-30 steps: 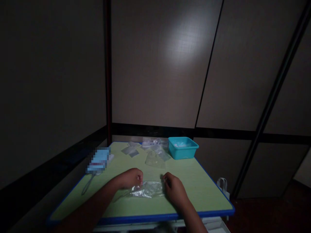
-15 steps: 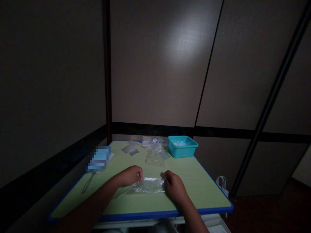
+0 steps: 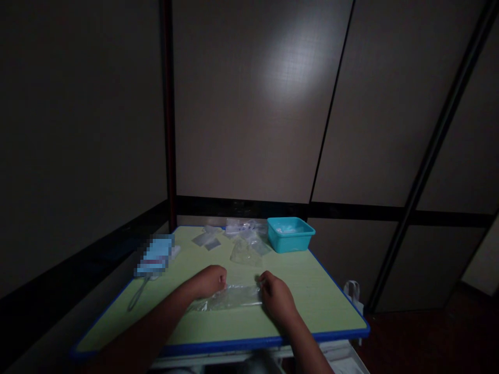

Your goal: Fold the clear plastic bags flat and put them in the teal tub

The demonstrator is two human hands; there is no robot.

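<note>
A clear plastic bag (image 3: 237, 297) lies stretched between my two hands, low over the near middle of the table. My left hand (image 3: 212, 279) is closed on the bag's upper left edge, with the fingers curled. At the right end my right hand (image 3: 276, 295) pinches the bag between thumb and fingers. Loose plastic spreads below my left wrist. Just beyond my hands, another crumpled clear bag (image 3: 246, 253) rests on the table.
The green table (image 3: 319, 306) has a blue edge. A turquoise basin (image 3: 290, 241) with clear plastic inside stands at the back right. Several flat plastic pieces (image 3: 212, 243) lie at the back. On the left is a blurred blue item (image 3: 156, 254) with a strap.
The view has shifted slightly. The bag between my hands looks flatter, with its loose part spread further left. Both hands keep their grip.
</note>
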